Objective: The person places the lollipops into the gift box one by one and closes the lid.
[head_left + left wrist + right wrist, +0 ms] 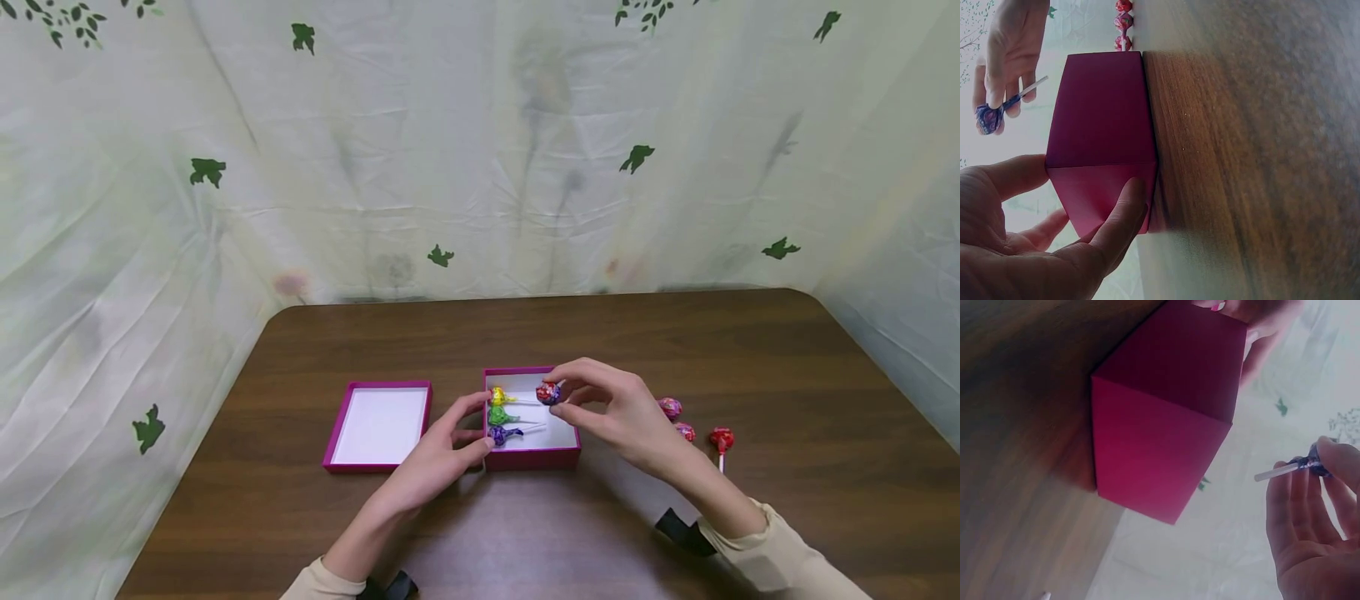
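A magenta box [532, 460] with a white inside stands upright on the table. Yellow [498, 397], green [500, 415] and purple [499, 435] lollipops lie in it side by side, sticks pointing right. My left hand [441, 452] grips the box's left end, thumb and fingers spread across its side wall, as the left wrist view shows. Above the box's right half, my right hand [618, 410] pinches a dark blue and red wrapped lollipop [547, 392] by its head. Its white stick [1274, 472] pokes out freely in the right wrist view.
Left of the box lies a shallow magenta-edged lid [377, 427], white inside facing up. Beyond my right hand are two pink-red lollipops [670, 407] and a red lollipop [722, 439] on the brown wooden table [405, 342]. A pale leaf-patterned curtain [465, 167] hangs behind.
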{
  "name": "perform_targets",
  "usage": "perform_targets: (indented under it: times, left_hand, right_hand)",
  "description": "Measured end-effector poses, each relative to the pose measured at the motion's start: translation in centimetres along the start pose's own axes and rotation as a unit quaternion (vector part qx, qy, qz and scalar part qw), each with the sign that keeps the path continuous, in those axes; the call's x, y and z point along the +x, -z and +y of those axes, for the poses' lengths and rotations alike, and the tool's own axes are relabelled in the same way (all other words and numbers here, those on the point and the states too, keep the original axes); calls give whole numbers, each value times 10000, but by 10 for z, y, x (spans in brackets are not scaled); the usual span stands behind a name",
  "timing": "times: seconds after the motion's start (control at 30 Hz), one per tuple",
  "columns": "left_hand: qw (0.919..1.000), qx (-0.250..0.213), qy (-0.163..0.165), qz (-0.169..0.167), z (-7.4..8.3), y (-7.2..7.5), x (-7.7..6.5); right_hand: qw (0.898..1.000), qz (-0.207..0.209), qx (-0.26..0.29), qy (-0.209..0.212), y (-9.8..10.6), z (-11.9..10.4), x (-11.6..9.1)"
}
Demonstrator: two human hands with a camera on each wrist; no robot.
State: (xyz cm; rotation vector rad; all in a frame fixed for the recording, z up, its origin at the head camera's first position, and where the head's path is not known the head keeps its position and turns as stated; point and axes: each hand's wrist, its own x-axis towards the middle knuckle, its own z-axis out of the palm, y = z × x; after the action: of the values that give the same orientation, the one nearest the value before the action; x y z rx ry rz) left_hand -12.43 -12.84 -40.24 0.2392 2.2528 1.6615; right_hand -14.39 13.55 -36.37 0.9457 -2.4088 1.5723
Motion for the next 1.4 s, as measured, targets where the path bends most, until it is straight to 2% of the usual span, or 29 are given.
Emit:
perform_targets:
  times: [0.17, 0.43, 0.53, 0.9, 1.1, 1.4]
  left_hand:
    - [10000, -60, -17, -33, 1, 0, 0]
    - [10000, -36, -24, -36, -2, 0, 1]
    - [10000, -24, -41, -65, -3, 0, 1]
    - [9995, -141, -236, -136, -3, 0, 0]
    - [9995, -133, -270, -135, -4, 0, 0]
    - [9994, -200, -251, -134, -1, 0, -1]
  right_hand:
    - [9999, -94, -22, -78, -6, -1, 3]
    - [9969, -614, -8, 496, -16, 1, 11]
    - [9946, -883, -62, 543, -20, 6, 14]
    - [9828, -1783, -462, 146, -34, 21, 26]
    - [9710, -2304, -585, -248, -37, 23, 35]
    - [9497, -2880, -1135, -469, -42, 29, 45]
